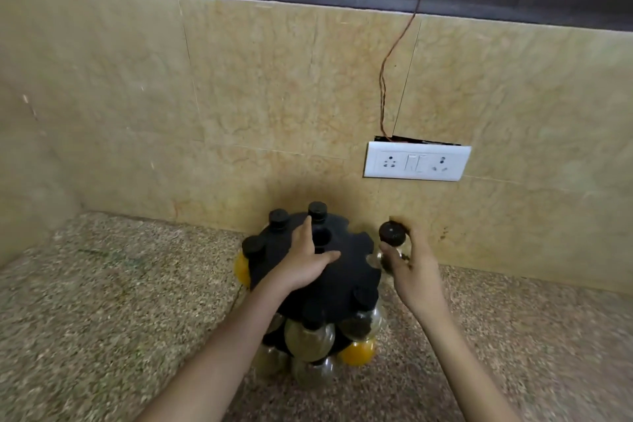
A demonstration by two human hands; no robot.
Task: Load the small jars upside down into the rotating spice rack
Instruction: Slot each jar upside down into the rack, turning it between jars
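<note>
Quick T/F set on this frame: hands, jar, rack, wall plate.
1. The left hand rests on top of the rack. True.
2. The right hand is empty. False: it holds a jar, black cap towards the camera.
3. The held jar is already seated in the rack. False: it is beside the rack's right edge.
4. The socket plate is on the wall right of the rack. True.
5. The rack holds only orange jars. False: some are brownish or dark.
</note>
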